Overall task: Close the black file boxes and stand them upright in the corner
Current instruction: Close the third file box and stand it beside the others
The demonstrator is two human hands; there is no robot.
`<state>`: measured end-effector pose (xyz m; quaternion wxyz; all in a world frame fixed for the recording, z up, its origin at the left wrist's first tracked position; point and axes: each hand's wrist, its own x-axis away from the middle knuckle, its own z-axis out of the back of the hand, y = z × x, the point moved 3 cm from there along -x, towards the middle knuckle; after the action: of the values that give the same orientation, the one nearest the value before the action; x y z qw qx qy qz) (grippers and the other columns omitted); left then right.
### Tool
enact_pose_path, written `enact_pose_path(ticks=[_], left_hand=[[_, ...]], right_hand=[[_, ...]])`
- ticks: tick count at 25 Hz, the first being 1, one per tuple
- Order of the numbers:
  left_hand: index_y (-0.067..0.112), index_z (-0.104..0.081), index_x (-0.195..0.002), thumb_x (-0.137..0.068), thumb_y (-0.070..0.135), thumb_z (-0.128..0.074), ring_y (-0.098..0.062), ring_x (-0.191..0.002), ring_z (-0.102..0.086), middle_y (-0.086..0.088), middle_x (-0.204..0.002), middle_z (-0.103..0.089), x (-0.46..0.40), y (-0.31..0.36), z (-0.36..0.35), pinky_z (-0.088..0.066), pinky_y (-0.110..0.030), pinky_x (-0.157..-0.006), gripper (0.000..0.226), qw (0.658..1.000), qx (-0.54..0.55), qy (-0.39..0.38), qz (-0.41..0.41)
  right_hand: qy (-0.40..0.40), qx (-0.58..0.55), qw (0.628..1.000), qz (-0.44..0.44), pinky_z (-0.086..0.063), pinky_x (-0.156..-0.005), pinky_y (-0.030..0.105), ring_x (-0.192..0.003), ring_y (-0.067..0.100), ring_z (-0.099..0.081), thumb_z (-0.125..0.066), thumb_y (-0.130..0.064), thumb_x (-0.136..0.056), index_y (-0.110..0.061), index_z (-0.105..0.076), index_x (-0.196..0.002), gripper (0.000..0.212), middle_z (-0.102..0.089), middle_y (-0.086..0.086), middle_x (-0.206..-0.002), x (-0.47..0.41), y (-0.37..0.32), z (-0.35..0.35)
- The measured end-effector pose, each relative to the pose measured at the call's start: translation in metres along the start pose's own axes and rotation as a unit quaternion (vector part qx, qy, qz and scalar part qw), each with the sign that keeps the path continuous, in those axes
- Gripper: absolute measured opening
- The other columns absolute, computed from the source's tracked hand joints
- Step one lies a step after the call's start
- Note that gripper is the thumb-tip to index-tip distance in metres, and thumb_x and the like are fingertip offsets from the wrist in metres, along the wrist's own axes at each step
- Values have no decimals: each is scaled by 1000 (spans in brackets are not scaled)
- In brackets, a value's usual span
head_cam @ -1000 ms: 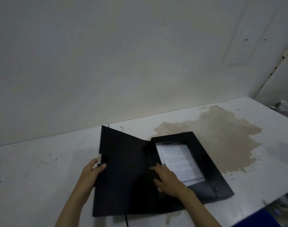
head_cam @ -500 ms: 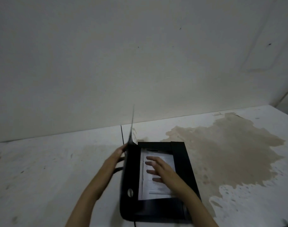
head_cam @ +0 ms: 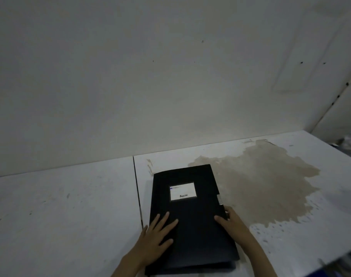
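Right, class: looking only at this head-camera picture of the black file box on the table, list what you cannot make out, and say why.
- Contents of the black file box: hidden by its shut cover.
- Print on the white label: too small and blurred.
- Whether the clasp is fastened: too small, with the right hand at that edge.
- Cover under the left hand: hidden by the flat palm.
- Things at the far right: cut by the frame edge.

Dim light over a scuffed white table (head_cam: pixel 60 206) (dark seam (head_cam: pixel 137 188) down it), brown stain (head_cam: pixel 260 184) spreading right, bare wall (head_cam: pixel 150 76) behind.
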<state>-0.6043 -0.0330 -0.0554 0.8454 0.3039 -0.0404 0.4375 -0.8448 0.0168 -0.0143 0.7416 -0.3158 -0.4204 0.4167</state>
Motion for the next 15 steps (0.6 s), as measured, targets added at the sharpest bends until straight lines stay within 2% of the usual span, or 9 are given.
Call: enact_pose_path(ticks=[1, 2, 3, 6, 8, 11, 13, 15], left_hand=[[44, 3, -144, -96, 45, -31, -19, -145, 19, 8, -157, 20, 0, -4, -3, 0, -51, -117, 58, 1000, -23, -9, 8], [42, 5, -144, -96, 47, -29, -20, -144, 21, 7, -156, 22, 1, -7, -6, 2, -53, -117, 59, 999, -42, -18, 17], [41, 7, -144, -95, 48, -27, -22, -144, 23, 5, -156, 24, 1, -8, -8, 3, -54, -116, 60, 998, -61, -23, 24], [41, 8, -144, -95, 51, -25, -22, -143, 23, 4, -156, 24, 0, -7, -8, 3, -55, -116, 60, 995, -92, -36, 35], [42, 7, -144, -94, 51, -26, -22, -144, 23, 5, -156, 23, -1, -6, -6, 2, -56, -116, 61, 993, -98, -47, 43], [42, 6, -144, -94, 50, -30, -22, -144, 21, 6, -157, 22, -4, -5, -3, 0, -58, -115, 62, 991, -101, -67, 54], [42, 3, -145, -94, 49, -34, -22, -145, 19, 6, -158, 19, -7, -4, -2, -3, -57, -116, 64, 992, -94, -58, 53], [41, -2, -146, -92, 46, -40, -22, -145, 16, 6, -159, 15, -9, -3, -2, -6, -52, -118, 66, 997, -61, -24, 44]], right_hand=[[16, 59, 998, -14, -46, -96, 36, -115, 25, -52, -55, -22, -91, -10, -36, -134, 49, -47, 15, -136, -3, 12, -3], [28, 117, 992, -24, -35, -108, 41, -128, 30, -41, -55, -24, -91, -9, -28, -140, 58, -38, 17, -143, -6, 21, -8], [35, 155, 987, -25, -23, -115, 41, -137, 32, -28, -54, -27, -91, -8, -18, -144, 67, -27, 17, -150, -7, 25, -14], [37, 200, 979, 20, -4, -119, 39, -146, 29, 1, -48, -32, -94, -9, 6, -147, 79, 4, 14, -158, -11, 22, -38], [48, 262, 964, 21, -4, -120, 40, -146, 29, 8, -40, -38, -96, -5, 12, -145, 79, 13, 13, -158, -17, 18, -48], [67, 324, 944, -6, -11, -120, 40, -146, 31, 5, -34, -44, -96, -3, 12, -145, 79, 11, 14, -158, -23, 18, -55], [55, 338, 940, -8, -15, -119, 41, -146, 32, 2, -38, -46, -94, -3, 10, -145, 82, 10, 13, -159, -26, 16, -53], [34, 309, 951, -5, -19, -119, 41, -147, 30, -2, -47, -45, -91, -4, 6, -146, 87, 7, 12, -159, -31, 13, -46]])
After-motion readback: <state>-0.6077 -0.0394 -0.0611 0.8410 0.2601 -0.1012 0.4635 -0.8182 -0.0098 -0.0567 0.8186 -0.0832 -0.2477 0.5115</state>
